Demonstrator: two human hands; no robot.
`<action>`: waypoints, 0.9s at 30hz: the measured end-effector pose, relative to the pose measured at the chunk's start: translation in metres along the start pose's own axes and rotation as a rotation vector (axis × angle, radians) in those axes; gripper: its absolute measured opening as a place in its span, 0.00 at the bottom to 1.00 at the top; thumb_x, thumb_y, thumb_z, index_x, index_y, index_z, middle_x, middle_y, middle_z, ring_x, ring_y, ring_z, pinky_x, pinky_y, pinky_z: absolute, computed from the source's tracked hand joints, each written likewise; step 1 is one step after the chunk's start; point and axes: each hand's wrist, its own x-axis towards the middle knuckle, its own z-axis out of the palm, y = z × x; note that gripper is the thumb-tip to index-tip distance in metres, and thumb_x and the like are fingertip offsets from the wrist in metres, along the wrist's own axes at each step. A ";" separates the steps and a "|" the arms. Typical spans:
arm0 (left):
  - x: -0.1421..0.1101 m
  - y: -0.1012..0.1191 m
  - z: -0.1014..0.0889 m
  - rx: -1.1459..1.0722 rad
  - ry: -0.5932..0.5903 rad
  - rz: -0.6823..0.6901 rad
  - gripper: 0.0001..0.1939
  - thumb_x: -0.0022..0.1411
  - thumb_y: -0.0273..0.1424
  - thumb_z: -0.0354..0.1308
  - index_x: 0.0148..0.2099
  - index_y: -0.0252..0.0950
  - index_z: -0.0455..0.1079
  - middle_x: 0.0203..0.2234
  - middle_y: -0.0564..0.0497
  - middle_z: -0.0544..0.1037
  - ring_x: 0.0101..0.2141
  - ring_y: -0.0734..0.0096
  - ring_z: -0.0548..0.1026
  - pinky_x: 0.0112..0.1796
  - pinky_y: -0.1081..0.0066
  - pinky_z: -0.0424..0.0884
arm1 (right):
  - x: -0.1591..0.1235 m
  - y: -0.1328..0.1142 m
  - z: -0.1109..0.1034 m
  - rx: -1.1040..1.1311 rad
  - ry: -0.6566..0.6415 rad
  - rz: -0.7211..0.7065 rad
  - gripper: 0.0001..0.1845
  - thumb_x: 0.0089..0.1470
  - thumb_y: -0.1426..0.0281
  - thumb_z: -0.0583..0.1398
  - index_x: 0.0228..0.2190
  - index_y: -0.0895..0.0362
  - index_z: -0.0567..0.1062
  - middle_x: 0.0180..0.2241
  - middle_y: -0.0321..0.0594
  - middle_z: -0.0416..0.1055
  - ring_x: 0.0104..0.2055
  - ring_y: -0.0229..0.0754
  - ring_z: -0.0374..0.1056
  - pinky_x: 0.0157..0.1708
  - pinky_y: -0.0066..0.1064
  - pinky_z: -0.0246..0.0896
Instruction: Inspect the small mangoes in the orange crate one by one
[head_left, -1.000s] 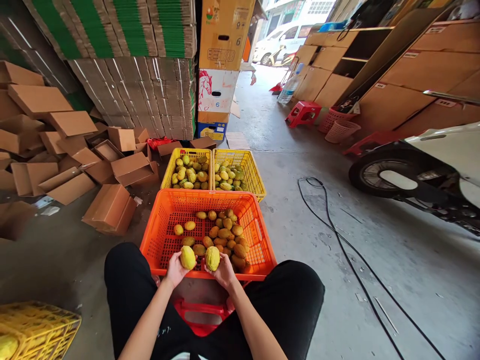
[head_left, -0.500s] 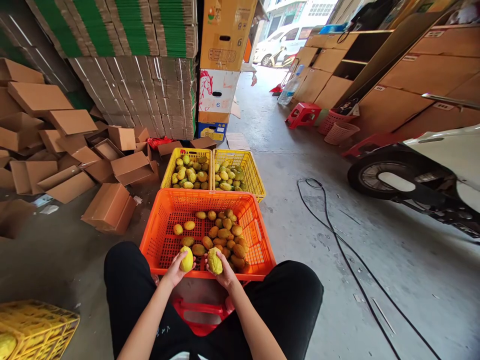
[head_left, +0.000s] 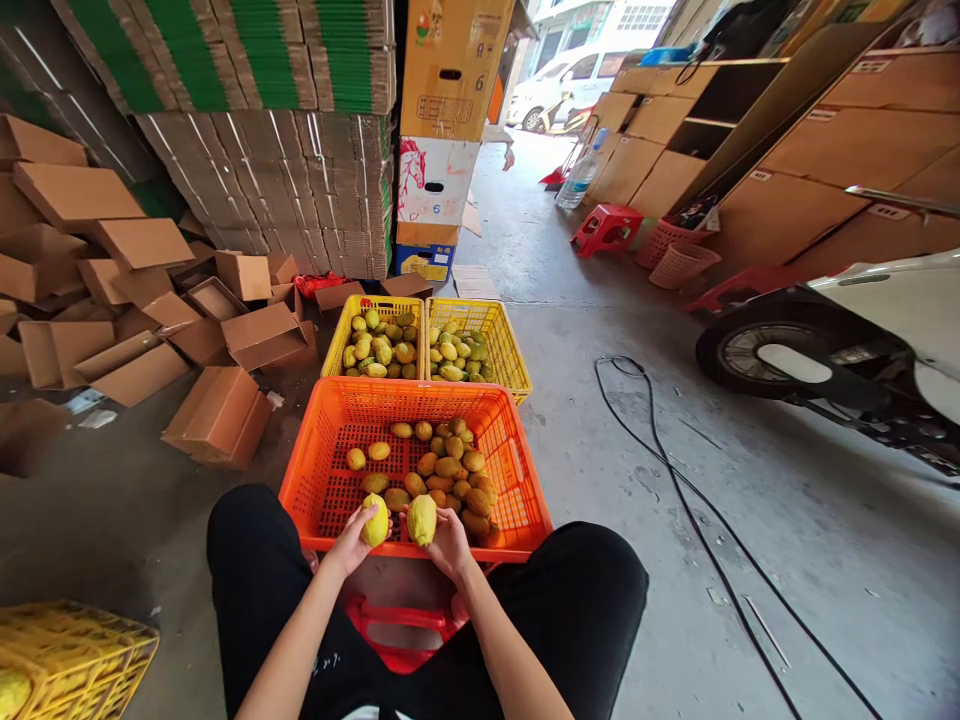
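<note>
My left hand [head_left: 356, 535] is closed around a smooth yellow oval fruit [head_left: 375, 522], kind not certain. In my right hand [head_left: 448, 543] is a paler, yellow-green oval fruit [head_left: 421, 520] with a slightly bumpy skin, its narrow end toward me. Both hands are over the near rim of a large orange plastic crate [head_left: 517, 430], side by side. Inside that crate, brownish-orange oval fruits [head_left: 448, 467] are heaped on the right, with a few scattered at the left and middle.
Beyond the orange crate stand a left yellow crate [head_left: 337, 335] and a right yellow crate [head_left: 517, 355], both holding green-yellow fruits. Empty cardboard boxes [head_left: 217, 415] litter the left floor. A black cable [head_left: 660, 450] and a parked motorbike [head_left: 780, 355] are at right. Another yellow crate [head_left: 90, 650] sits lower left.
The fruit in my right hand has turned and shifted a little left, toward the other one. My left hand has barely moved.
</note>
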 end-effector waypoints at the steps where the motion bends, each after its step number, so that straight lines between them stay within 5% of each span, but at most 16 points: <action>1: -0.001 0.000 0.001 -0.014 0.008 -0.007 0.03 0.72 0.23 0.66 0.47 0.33 0.77 0.36 0.42 0.88 0.42 0.53 0.91 0.50 0.59 0.88 | 0.000 0.001 0.000 -0.008 -0.008 0.003 0.15 0.51 0.60 0.73 0.38 0.55 0.83 0.44 0.55 0.88 0.60 0.69 0.83 0.55 0.57 0.82; 8: -0.006 0.004 0.006 -0.158 0.033 -0.042 0.19 0.78 0.29 0.52 0.63 0.29 0.76 0.37 0.40 0.89 0.46 0.49 0.91 0.53 0.52 0.87 | 0.001 0.002 -0.002 0.005 0.151 -0.058 0.20 0.53 0.63 0.79 0.44 0.55 0.83 0.41 0.45 0.87 0.42 0.49 0.84 0.47 0.40 0.83; 12: -0.005 0.004 0.009 -0.147 0.039 -0.060 0.23 0.78 0.27 0.55 0.70 0.29 0.73 0.40 0.39 0.89 0.43 0.50 0.91 0.50 0.55 0.88 | 0.003 0.002 -0.002 -0.014 0.158 -0.065 0.20 0.52 0.61 0.80 0.42 0.53 0.82 0.41 0.44 0.87 0.45 0.52 0.85 0.48 0.44 0.84; 17: -0.006 0.006 0.012 -0.138 0.131 -0.022 0.18 0.79 0.24 0.58 0.68 0.31 0.75 0.34 0.45 0.86 0.29 0.63 0.87 0.35 0.68 0.85 | 0.002 0.000 0.002 -0.037 0.138 -0.053 0.21 0.54 0.59 0.80 0.42 0.54 0.82 0.42 0.44 0.87 0.40 0.46 0.84 0.40 0.35 0.82; 27: -0.007 0.005 0.011 -0.163 0.130 0.016 0.13 0.79 0.21 0.60 0.61 0.33 0.78 0.36 0.44 0.86 0.30 0.65 0.87 0.32 0.71 0.85 | 0.001 0.002 0.005 -0.068 0.127 -0.047 0.25 0.49 0.56 0.83 0.42 0.55 0.83 0.39 0.44 0.87 0.38 0.45 0.83 0.39 0.33 0.79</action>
